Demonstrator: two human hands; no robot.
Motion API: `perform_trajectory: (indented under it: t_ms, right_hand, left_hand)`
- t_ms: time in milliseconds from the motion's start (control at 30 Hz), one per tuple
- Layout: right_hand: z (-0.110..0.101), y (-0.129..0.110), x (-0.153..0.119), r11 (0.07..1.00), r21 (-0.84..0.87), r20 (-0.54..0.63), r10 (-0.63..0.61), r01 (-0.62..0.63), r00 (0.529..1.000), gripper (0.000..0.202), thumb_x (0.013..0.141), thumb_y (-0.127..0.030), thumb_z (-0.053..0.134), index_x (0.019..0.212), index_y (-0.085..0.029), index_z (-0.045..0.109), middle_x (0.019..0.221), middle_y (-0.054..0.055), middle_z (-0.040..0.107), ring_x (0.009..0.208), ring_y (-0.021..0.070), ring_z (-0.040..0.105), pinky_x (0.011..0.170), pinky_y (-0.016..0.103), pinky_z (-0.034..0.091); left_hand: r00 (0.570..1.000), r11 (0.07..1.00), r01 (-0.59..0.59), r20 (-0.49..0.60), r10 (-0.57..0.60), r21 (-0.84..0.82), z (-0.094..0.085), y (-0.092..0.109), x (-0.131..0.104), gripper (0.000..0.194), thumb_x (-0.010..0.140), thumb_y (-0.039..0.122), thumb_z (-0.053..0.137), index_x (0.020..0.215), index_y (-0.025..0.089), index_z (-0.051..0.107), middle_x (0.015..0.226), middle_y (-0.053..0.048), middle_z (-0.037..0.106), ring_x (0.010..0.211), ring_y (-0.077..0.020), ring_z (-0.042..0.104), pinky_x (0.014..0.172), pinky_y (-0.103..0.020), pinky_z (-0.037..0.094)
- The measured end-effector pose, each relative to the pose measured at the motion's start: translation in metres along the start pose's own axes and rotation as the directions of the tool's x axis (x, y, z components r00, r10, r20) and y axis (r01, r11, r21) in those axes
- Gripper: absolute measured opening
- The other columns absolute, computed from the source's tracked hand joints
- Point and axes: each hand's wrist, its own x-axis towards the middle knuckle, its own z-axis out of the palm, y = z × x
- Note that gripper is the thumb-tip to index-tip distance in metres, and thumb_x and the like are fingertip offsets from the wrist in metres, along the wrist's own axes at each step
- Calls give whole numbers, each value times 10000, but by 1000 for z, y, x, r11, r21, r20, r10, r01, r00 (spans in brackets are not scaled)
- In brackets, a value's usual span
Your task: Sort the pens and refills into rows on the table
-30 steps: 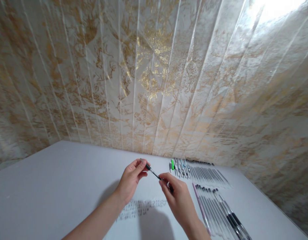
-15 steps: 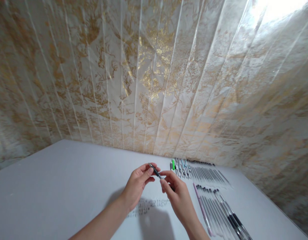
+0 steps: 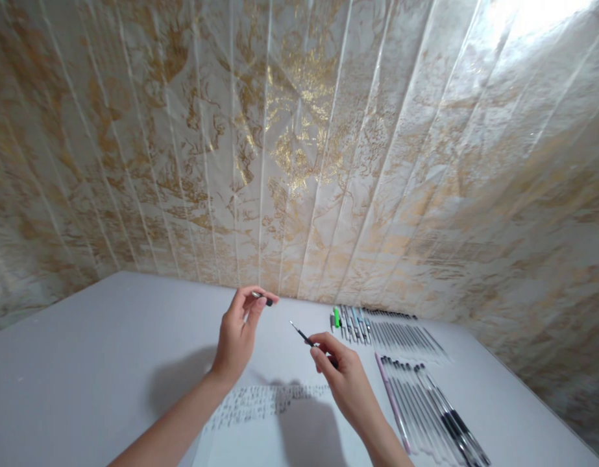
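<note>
My left hand [image 3: 238, 334] is raised above the table, thumb and fingers pinching a short black pen piece [image 3: 263, 298] with a silvery end. Whether this is a cap or a front section I cannot tell. Lower and to the right, my right hand [image 3: 339, 363] grips a slim black pen [image 3: 302, 333], its thin bare tip pointing up and left. A gap separates the pen's tip from the piece in my left hand. Below both hands lies a white sheet of paper [image 3: 241, 441] with rows of dark handwriting along its upper part.
Right of my right hand are rows of refills [image 3: 411, 395], a pink pen [image 3: 392, 403] and black-gripped clear pens [image 3: 457, 421]. Farther back lie more refills [image 3: 406, 340], several pens [image 3: 355, 324] and a green highlighter [image 3: 337, 317]. A gold-patterned curtain [image 3: 289, 162] borders the white table [image 3: 109, 337].
The pen has come apart: my left hand has moved up and left with the short black piece. My right hand stays nearly in place with the pen, its thin tip now exposed.
</note>
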Motion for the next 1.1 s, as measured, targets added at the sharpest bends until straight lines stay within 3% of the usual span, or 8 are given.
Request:
perform_trajectory:
  t_ms: [100,233,433,500,567,800,1000,1100]
  right_hand:
    - [-6,4,3,1000,-20,-36,5,-6,999,260,873,-395,500,924,-183,642,614,-24,529,525,122,473,511,215,345]
    - [-9,9,5,996,-84,-68,-8,3,998,254,883,-390,487,934,-194,640,619,-24,546,531,128,486,516,217,354]
    - [-5,14,4,970,-240,-49,-60,47,997,208,892,-333,474,926,-206,634,667,-6,628,554,139,541,545,230,363]
    - [-5,15,4,968,-247,-53,-65,50,997,210,897,-328,466,941,-205,630,682,-2,638,563,141,551,546,232,366]
    - [-7,15,4,969,-244,-62,-66,49,996,213,900,-329,461,946,-204,628,681,-3,639,553,138,549,541,231,368]
    - [-7,17,5,970,-236,-102,-88,61,991,225,902,-334,458,958,-201,630,678,-4,636,533,130,539,528,227,369]
    - [-3,23,4,970,-239,-76,-59,39,995,226,904,-342,457,960,-200,624,690,-4,637,555,134,544,550,225,376]
    - [-1,22,4,960,-277,-48,-66,50,997,215,900,-324,457,932,-203,631,685,-2,644,564,138,550,552,224,377]
  left_hand:
    - [977,972,45,191,-91,232,-6,-25,-1,118,703,304,768,725,217,691,802,-28,707,790,-188,632,716,-241,477]
    - [964,959,92,216,-152,266,-10,-52,-4,113,758,326,698,756,214,701,707,-14,669,655,-177,599,586,-231,458]
    - [967,956,5,241,-79,293,-4,-39,-8,70,762,287,692,825,278,722,865,-25,696,827,-205,601,741,-237,441]
    - [958,955,0,274,-84,296,-1,-37,-9,52,726,270,723,775,286,719,797,-7,693,768,-200,592,718,-232,427]
    - [951,952,15,291,-108,306,0,-39,-11,35,709,257,735,715,279,709,705,9,674,676,-186,573,672,-229,413]
    - [951,974,148,244,-187,169,1,-47,-11,74,678,235,754,728,237,700,762,-3,689,711,-174,587,652,-220,427]
    - [943,971,226,231,-239,79,0,-50,-6,180,704,328,759,753,186,661,747,-21,710,720,-162,641,661,-219,460]
    - [951,967,256,185,-249,-14,-2,-49,-2,286,800,459,655,900,197,603,903,-65,741,866,-198,696,734,-262,500]
